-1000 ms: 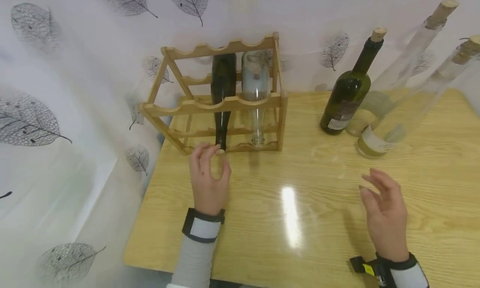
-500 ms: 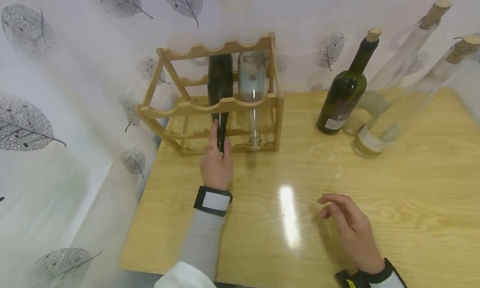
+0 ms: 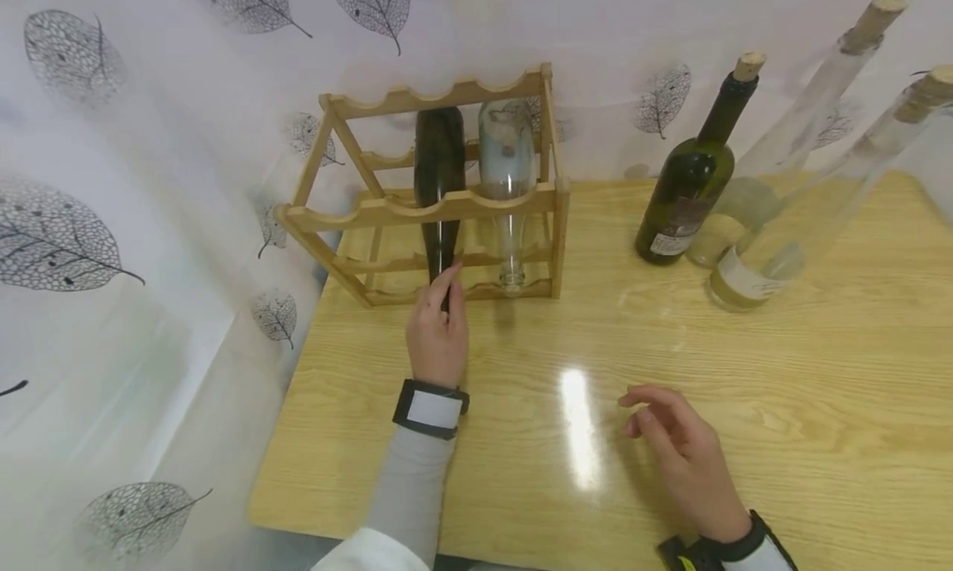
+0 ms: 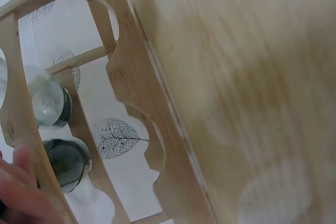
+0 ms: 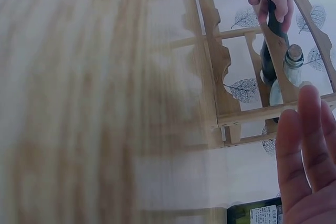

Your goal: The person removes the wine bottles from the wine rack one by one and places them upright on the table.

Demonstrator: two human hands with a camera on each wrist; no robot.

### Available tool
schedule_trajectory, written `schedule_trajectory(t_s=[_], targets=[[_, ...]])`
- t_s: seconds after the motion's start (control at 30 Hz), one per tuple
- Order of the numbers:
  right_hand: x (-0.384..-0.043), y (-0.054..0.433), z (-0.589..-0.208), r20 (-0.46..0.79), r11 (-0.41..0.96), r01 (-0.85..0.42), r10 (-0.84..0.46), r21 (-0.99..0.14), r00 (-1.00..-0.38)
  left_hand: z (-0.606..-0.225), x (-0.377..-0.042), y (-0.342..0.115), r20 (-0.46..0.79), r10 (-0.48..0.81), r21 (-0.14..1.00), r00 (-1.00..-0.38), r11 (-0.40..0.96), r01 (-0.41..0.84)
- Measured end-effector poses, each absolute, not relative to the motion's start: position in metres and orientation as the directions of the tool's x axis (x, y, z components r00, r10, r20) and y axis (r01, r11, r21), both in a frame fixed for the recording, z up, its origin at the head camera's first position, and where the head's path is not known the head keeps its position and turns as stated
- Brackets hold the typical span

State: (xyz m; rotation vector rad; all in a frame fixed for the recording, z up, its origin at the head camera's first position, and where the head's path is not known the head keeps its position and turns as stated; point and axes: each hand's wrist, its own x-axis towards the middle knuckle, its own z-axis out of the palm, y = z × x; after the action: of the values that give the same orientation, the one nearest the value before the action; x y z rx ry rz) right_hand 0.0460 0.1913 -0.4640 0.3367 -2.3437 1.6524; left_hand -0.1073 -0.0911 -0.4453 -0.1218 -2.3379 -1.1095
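The left hand [image 3: 438, 331] pinches the dark bottle [image 3: 439, 157] by its neck, fingers nearly closed, hiding its mouth; that lies in the wooden rack [image 3: 405, 213], left of a clear bottle [image 3: 509, 161]; the right hand [image 3: 688, 463], half-open and empty, hovers near right

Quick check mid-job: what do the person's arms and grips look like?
The left grip and right grip are gloveless. The left black strap carries a white panel; further up come a grey sleeve and white fabric. The right black strap carries a pale panel and a dark block with a yellow mark. No cables show.
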Motion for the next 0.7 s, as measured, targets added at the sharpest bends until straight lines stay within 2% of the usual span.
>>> schedule_trajectory(t_s=[0.37,0.7], targets=[[0.051,0.189,-0.465,0.375,0.316,-0.372,-0.055,-0.873,-0.925,-0.449,-0.084,-0.089,0.529,-0.151,0.705,-0.835,0.626,0.334],[0.054,0.187,-0.468,0.398,0.312,-0.392,-0.048,-0.865,-0.916,-0.457,-0.061,-0.086,0.551,-0.134,0.661,-0.824,0.673,0.333]])
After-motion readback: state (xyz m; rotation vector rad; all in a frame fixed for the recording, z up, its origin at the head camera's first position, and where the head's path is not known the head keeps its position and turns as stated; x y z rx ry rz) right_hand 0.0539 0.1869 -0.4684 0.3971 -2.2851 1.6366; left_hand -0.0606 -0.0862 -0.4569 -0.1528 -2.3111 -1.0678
